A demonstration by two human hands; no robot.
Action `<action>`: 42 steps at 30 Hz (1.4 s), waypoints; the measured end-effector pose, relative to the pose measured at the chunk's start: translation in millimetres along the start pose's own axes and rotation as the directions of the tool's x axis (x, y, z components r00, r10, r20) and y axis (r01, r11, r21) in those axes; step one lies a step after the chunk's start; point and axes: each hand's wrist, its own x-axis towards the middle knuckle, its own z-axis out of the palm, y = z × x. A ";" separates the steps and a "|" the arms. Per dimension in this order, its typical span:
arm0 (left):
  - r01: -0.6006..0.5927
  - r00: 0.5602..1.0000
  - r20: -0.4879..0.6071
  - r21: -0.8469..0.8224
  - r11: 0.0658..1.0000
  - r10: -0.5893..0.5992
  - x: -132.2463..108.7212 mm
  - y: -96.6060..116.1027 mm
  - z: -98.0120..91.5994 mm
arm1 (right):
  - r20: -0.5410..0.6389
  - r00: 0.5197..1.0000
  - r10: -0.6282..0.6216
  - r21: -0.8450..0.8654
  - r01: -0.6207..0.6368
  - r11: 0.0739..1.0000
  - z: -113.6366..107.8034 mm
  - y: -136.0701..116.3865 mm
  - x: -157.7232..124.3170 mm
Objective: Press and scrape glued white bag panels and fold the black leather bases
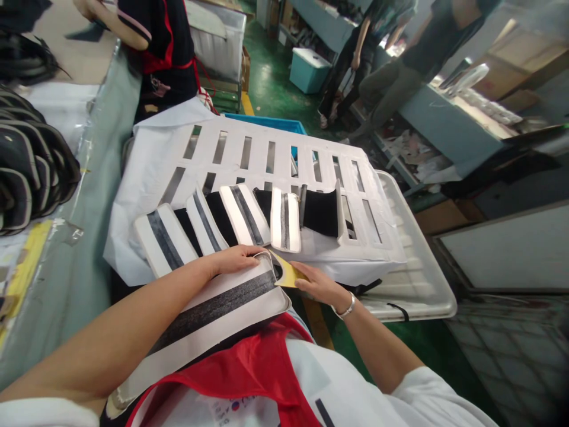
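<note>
A white padded panel with a dark grey stripe [222, 305] rests slanted against my front, its far end curled up. My left hand [237, 260] grips the upper edge of that end, thumb on the white face. Between the fingers and thumb of my right hand [317, 281] is a flat yellow piece [288, 271] with a curved cut-out, perhaps card. Its tip meets the panel's open end, beside a dark gap. Whether it goes inside, I cannot tell. Just beyond my hands, several similar white striped pieces [243, 214] joined by black fabric [320, 212] lie in a row.
The row lies on a white slotted rack [271, 133] draped with white cloth. Under its right side is a pale plastic tray [418, 237]. Stacked dark curved pieces [26, 160] fill the left table. One co-worker [166, 53] stands ahead left, others [355, 59] ahead right.
</note>
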 end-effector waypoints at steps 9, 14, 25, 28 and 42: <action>0.042 0.998 -0.047 -0.063 0.997 -0.045 -1.7 8.5 2.2 | -0.051 0.992 0.115 -0.409 -0.125 0.904 11.4 -44.3 58.9; 0.101 0.981 -0.146 -0.155 0.983 -0.124 -4.3 11.1 6.6 | -0.125 0.989 0.078 -0.447 -0.126 0.886 11.9 -51.4 78.4; 0.188 0.935 -0.265 -0.192 0.963 -0.236 -3.4 8.6 11.6 | -0.050 0.965 -0.257 -0.682 0.155 0.715 -0.6 -58.9 94.3; 0.164 0.936 -0.294 -0.115 0.980 -0.192 -4.2 9.0 11.0 | 0.029 0.946 -0.322 -0.711 0.246 0.658 -6.4 -62.8 104.7; 0.062 0.967 -0.253 0.127 0.990 -0.028 -6.3 18.2 8.2 | 0.212 0.879 -0.428 -0.707 0.440 0.554 -15.2 -68.4 113.2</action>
